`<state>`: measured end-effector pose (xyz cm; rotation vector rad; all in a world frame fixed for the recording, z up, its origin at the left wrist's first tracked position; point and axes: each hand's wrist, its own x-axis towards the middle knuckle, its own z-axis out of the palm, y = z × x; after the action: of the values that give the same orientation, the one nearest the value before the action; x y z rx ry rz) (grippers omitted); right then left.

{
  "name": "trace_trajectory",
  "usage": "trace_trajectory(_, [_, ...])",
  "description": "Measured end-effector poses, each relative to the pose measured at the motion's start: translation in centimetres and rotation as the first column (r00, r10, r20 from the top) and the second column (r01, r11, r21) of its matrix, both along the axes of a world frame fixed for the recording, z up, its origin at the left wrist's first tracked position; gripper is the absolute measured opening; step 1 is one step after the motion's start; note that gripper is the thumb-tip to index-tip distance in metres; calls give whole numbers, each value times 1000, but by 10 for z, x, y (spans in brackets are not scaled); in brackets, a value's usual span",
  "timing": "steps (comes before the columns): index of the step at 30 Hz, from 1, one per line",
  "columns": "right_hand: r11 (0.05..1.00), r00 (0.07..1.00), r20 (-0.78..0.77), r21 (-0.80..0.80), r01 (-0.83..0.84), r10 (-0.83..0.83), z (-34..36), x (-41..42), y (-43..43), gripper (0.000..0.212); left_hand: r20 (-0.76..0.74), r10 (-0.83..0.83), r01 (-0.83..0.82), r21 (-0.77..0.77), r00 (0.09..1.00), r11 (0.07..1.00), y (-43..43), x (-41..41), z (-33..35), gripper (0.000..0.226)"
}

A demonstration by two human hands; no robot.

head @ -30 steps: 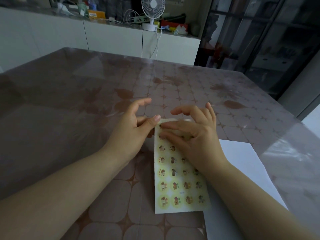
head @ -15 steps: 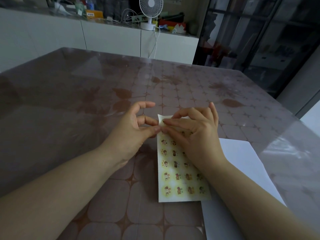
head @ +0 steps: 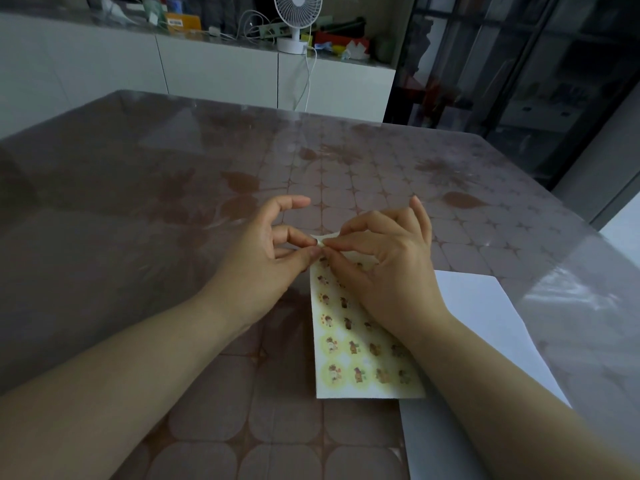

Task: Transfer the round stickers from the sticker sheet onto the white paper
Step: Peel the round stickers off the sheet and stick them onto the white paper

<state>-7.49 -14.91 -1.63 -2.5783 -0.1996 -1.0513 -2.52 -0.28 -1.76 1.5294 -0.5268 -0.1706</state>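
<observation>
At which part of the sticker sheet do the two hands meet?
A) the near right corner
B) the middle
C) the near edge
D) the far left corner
D: the left hand and the right hand both pinch the sticker sheet at its far left corner, which curls up.

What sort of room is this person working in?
Probably a home dining room: a large table under a clear cover, a cluttered white sideboard behind it, and a small desk fan on top.
</observation>
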Motion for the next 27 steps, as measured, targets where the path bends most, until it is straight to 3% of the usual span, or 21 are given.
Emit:
trace_trajectory(3, [1000,1000,22,11,3,-4,1,1,-1,24,21,0,-1,11,1000,1000,0,0,-1,49])
trace_trajectory(12, [960,994,-69,273,-61,83,6,4,-10,21,48,171,-173,28,984,985,8,9,0,47])
trace_trajectory(17, [984,999,-37,178,-15,22,5,2,-5,33,48,50,-50,-11,998,999,6,2,4,61])
trace_trajectory(22, [952,995,-61,300,-54,75,6,1,-8,23,113,-35,31,34,993,999,7,-4,6,70])
trace_trajectory(24, [906,988,-90,415,-80,128,7,1,-8,22,99,-33,28,51,995,998,7,-3,5,62])
trace_trajectory(27, [850,980,-106,520,-90,169,9,1,-7,25,-1,-35,35,31,999,999,6,-5,8,30])
